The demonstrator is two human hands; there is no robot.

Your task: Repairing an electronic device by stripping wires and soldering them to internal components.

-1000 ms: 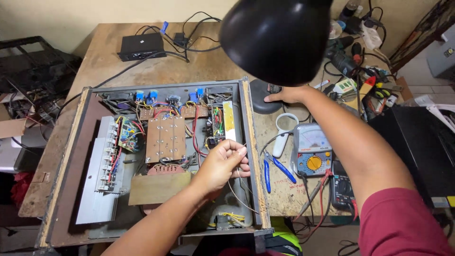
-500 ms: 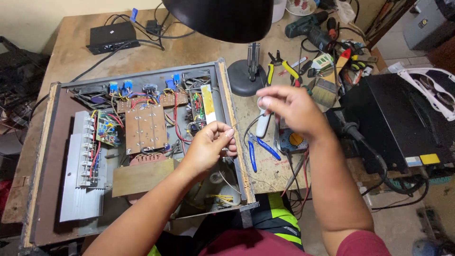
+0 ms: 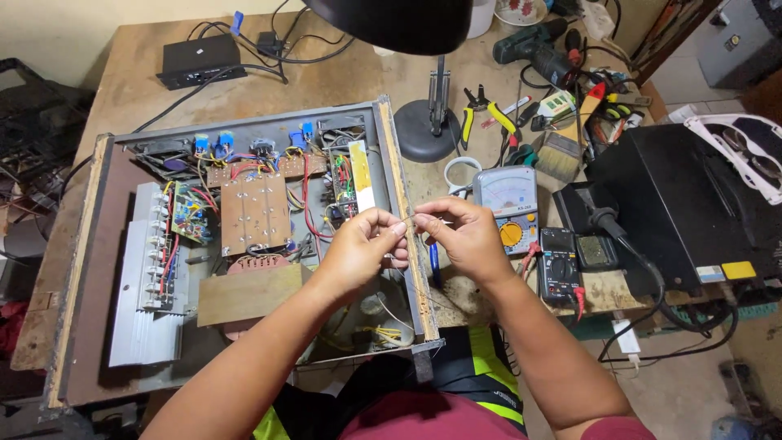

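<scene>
Thin wire [image 3: 422, 222] pinched between left hand [image 3: 358, 248] and right hand [image 3: 468, 240] at frame centre, long axis roughly horizontal, held above open amplifier chassis [image 3: 244, 122] right wall, both pinches closed

Whatever the left hand [image 3: 362, 244] and right hand [image 3: 464, 236] pinch between fingertips is too thin to identify. The lamp shade [image 3: 391, 24] is cut off by the top edge, and both forearms hide part of the open chassis [image 3: 244, 244].

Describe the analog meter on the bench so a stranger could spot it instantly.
Start at the black lamp base beside the open chassis. Just right of the hands sits the analog meter: grey, with a pale needle dial and orange knob, unlike the black digital meter beside it.
</scene>
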